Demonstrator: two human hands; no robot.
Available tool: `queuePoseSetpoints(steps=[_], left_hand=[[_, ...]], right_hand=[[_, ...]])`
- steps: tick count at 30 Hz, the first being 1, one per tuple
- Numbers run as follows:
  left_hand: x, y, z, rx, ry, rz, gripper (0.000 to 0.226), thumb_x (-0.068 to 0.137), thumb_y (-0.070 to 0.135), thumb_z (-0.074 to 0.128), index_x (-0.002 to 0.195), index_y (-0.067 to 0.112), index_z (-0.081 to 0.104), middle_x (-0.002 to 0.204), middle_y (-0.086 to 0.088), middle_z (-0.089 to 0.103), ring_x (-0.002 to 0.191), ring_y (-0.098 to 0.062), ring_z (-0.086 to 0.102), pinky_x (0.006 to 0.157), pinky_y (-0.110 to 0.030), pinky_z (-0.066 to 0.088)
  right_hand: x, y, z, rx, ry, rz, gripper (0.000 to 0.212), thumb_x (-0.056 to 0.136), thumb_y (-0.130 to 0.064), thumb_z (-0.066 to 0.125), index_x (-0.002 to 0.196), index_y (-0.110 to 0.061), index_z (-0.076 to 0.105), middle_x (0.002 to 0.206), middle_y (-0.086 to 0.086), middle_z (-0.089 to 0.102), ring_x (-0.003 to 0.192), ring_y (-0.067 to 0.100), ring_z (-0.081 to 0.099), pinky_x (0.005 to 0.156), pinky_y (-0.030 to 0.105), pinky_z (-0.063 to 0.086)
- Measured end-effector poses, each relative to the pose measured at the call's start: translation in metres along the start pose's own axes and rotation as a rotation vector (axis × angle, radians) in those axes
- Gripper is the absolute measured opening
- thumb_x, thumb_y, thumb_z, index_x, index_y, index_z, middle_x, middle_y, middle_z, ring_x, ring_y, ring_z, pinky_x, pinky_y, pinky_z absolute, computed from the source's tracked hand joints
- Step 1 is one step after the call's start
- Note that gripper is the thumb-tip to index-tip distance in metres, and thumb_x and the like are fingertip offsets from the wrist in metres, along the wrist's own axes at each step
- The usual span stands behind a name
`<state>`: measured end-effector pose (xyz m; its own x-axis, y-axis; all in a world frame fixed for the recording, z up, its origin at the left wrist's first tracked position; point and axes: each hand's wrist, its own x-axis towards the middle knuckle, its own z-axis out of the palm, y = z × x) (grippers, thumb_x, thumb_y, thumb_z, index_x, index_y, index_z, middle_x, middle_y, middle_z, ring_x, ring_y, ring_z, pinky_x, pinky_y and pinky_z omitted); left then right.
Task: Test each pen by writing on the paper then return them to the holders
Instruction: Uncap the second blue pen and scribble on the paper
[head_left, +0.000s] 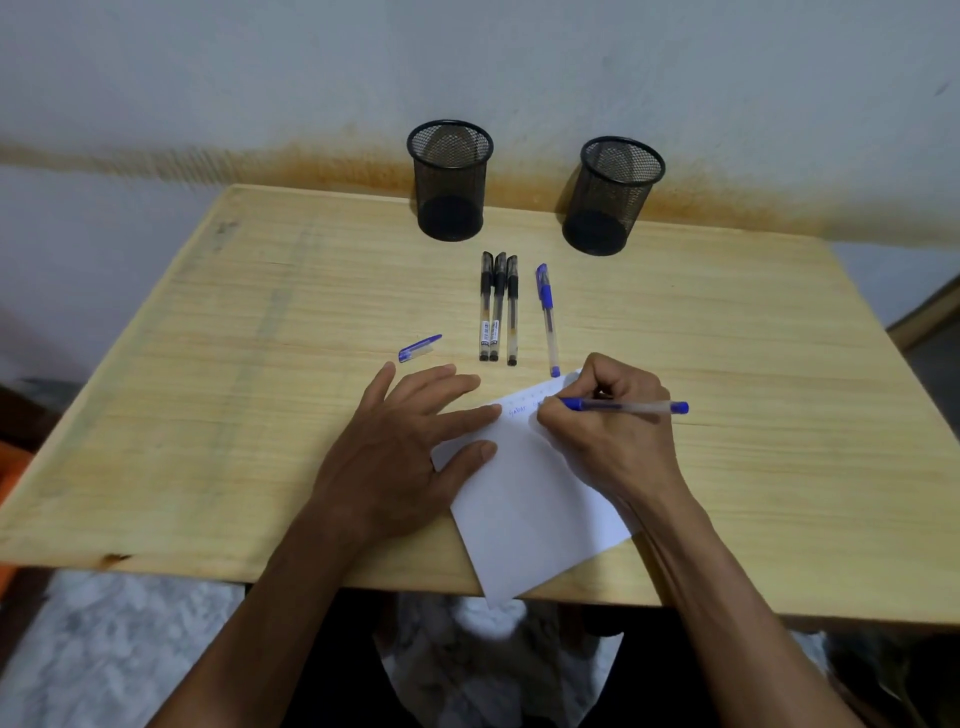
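My right hand grips an uncapped blue pen, its tip on the top of a white paper that bears some blue writing. My left hand lies flat, fingers pressing the paper's left edge. The pen's blue cap lies on the table left of the hands. Three capped black pens lie side by side, with a capped blue pen to their right. Two black mesh holders stand at the back, one on the left and one on the right; both look empty.
The wooden table stands against a stained wall. The paper's lower corner overhangs the table's front edge. A wooden piece of furniture shows at the far right.
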<state>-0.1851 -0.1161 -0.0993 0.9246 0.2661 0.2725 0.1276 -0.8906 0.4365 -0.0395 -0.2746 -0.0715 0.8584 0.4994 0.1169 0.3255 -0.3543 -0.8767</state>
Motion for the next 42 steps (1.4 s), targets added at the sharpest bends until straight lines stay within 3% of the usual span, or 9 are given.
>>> queuePoseSetpoints(steps=[6,10,14,23,27,30,35,39,42], left_hand=[[-0.001,0.000,-0.001,-0.001,-0.004,-0.004,0.041,0.092,0.058,0.045,0.124,0.041,0.065,0.142,0.013,0.055,0.139,-0.012,0.042,0.117,-0.055,0.021],[0.000,0.000,0.000,0.000,-0.007,-0.007,0.042,0.092,0.059,0.045,0.124,0.041,0.065,0.142,0.013,0.054,0.139,-0.011,0.041,0.117,-0.055,0.021],[0.000,0.000,-0.001,-0.004,-0.008,-0.008,0.041,0.092,0.058,0.045,0.125,0.041,0.064,0.142,0.013,0.054,0.139,-0.012,0.041,0.116,-0.055,0.021],[0.000,-0.001,0.000,-0.005,-0.003,-0.008,0.042,0.092,0.059,0.045,0.124,0.042,0.064,0.142,0.013,0.055,0.139,-0.011,0.042,0.117,-0.055,0.021],[0.001,-0.001,0.001,-0.007,0.001,-0.008,0.041,0.092,0.059,0.045,0.124,0.042,0.065,0.141,0.013,0.055,0.138,-0.012,0.042,0.116,-0.055,0.021],[-0.001,0.000,0.002,-0.004,-0.003,-0.003,0.041,0.092,0.059,0.045,0.124,0.041,0.065,0.141,0.014,0.055,0.138,-0.011,0.042,0.116,-0.055,0.022],[0.005,0.000,-0.001,-0.011,-0.003,-0.006,0.042,0.092,0.059,0.044,0.123,0.041,0.065,0.141,0.013,0.055,0.138,-0.012,0.042,0.117,-0.055,0.021],[0.014,0.018,-0.017,0.021,0.042,0.047,0.042,0.092,0.058,0.045,0.123,0.040,0.065,0.140,0.012,0.056,0.138,-0.012,0.043,0.116,-0.055,0.022],[0.011,0.014,-0.012,0.026,0.056,0.044,0.040,0.091,0.058,0.047,0.123,0.041,0.066,0.140,0.012,0.057,0.137,-0.012,0.044,0.115,-0.055,0.024]], right_hand=[[-0.001,0.001,0.000,0.042,0.011,0.042,0.018,0.065,-0.003,0.071,0.060,-0.004,0.054,0.054,0.006,0.053,0.051,0.007,0.042,0.047,0.022,0.037],[-0.002,0.000,-0.001,0.024,-0.003,0.028,0.021,0.064,-0.001,0.071,0.058,-0.003,0.051,0.049,-0.002,0.047,0.049,0.005,0.038,0.046,0.016,0.033],[-0.002,0.001,0.000,0.022,0.011,0.028,0.019,0.063,-0.004,0.069,0.058,-0.004,0.051,0.054,0.008,0.052,0.051,0.007,0.040,0.049,0.035,0.040],[-0.002,0.001,-0.001,0.029,0.012,0.033,0.019,0.064,-0.002,0.069,0.060,-0.003,0.051,0.057,0.012,0.053,0.052,0.009,0.040,0.048,0.032,0.036],[-0.002,0.001,-0.001,0.049,0.020,0.041,0.019,0.065,-0.001,0.068,0.060,-0.002,0.050,0.053,0.002,0.049,0.050,0.007,0.039,0.046,0.025,0.035],[-0.004,0.002,-0.001,0.072,0.021,0.043,0.019,0.063,-0.001,0.068,0.060,-0.002,0.049,0.053,0.001,0.047,0.050,0.010,0.038,0.046,0.027,0.034],[0.001,-0.001,0.000,0.058,0.044,0.044,0.019,0.063,-0.001,0.067,0.060,-0.001,0.049,0.056,0.013,0.049,0.051,0.010,0.038,0.047,0.028,0.033],[0.000,-0.013,-0.020,0.077,0.078,-0.012,0.021,0.065,-0.001,0.067,0.060,-0.003,0.047,0.052,-0.001,0.046,0.050,0.007,0.036,0.046,0.024,0.032],[-0.002,-0.016,-0.019,0.158,0.087,0.046,0.021,0.069,0.001,0.067,0.061,-0.002,0.047,0.049,-0.005,0.049,0.048,0.007,0.042,0.046,0.022,0.037]])
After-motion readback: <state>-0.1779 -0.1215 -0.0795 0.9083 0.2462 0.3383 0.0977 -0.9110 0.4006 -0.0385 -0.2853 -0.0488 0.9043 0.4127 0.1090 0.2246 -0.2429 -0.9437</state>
